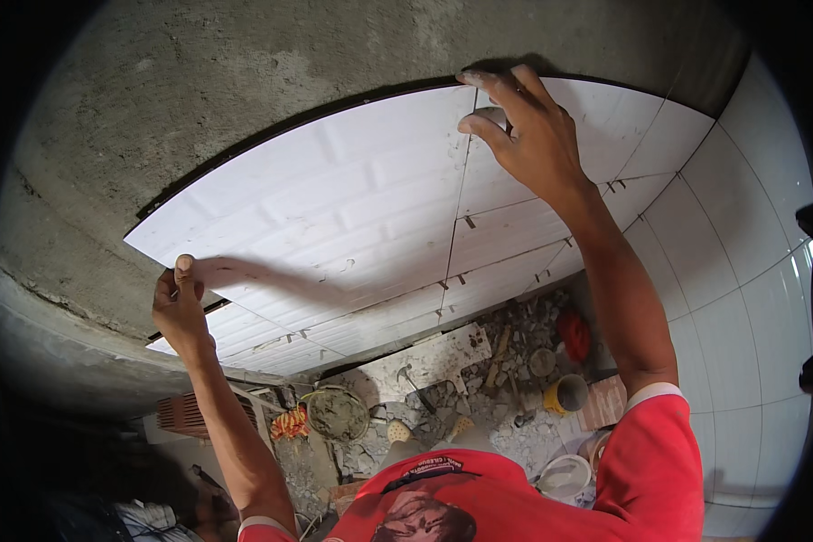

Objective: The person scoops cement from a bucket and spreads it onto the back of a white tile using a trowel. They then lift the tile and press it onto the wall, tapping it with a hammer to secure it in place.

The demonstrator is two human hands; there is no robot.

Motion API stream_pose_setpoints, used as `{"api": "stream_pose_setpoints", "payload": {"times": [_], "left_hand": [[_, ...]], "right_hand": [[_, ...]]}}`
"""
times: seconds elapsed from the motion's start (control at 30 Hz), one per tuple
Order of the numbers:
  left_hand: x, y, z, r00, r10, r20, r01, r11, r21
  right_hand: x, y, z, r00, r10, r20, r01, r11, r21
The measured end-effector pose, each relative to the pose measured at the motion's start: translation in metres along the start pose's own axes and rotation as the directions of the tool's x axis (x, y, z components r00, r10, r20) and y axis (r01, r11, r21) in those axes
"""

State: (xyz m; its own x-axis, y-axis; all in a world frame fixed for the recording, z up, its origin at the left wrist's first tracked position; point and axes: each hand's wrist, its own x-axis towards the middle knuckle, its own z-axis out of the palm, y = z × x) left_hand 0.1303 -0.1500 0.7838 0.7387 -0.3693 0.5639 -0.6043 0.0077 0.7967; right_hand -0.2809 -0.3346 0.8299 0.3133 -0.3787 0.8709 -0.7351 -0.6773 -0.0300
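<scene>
A large white wall tile [307,181] with a faint raised pattern leans along the grey cement wall, above a lower row of white tiles. My left hand [182,312] grips its left edge, thumb up at the front and the other fingers partly hidden. At the upper right corner, my right hand [537,135] touches the tile with curved, spread fingers. Its index fingertip is at the top edge and its thumb rests near the upright joint with the neighbouring tile [596,117]. Small dark spacers [468,222] stick out of the joints.
Below lie rubble, a hammer [415,384] on a pale board [393,366], and a bucket of grey mortar [337,414]. A yellow pail [566,395] and white bucket [565,477] stand lower right. Tiled wall [723,271] borders the right; another person's hand [210,501] shows lower left.
</scene>
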Motion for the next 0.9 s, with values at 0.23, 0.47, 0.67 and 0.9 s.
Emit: {"api": "stream_pose_setpoints", "payload": {"times": [0.23,0.47,0.67,0.9], "left_hand": [[-0.001,-0.002,0.001,1.0,-0.005,-0.019,0.005,1.0,-0.01],[-0.016,-0.017,0.025,0.928,0.331,-0.173,-0.309,0.94,0.142],[-0.054,-0.025,0.073,0.833,0.511,-0.213,-0.413,0.83,0.375],[-0.051,-0.028,0.074,0.834,0.511,-0.206,-0.418,0.831,0.368]], "right_hand": [[0.003,-0.002,0.004,0.999,-0.039,-0.022,0.039,0.999,0.01],[-0.001,-0.005,0.006,0.994,0.06,-0.094,-0.048,0.992,0.119],[-0.001,-0.013,0.007,0.985,0.16,-0.064,-0.142,0.964,0.225],[0.0,-0.014,0.006,0.981,0.19,-0.026,-0.18,0.958,0.222]]}}
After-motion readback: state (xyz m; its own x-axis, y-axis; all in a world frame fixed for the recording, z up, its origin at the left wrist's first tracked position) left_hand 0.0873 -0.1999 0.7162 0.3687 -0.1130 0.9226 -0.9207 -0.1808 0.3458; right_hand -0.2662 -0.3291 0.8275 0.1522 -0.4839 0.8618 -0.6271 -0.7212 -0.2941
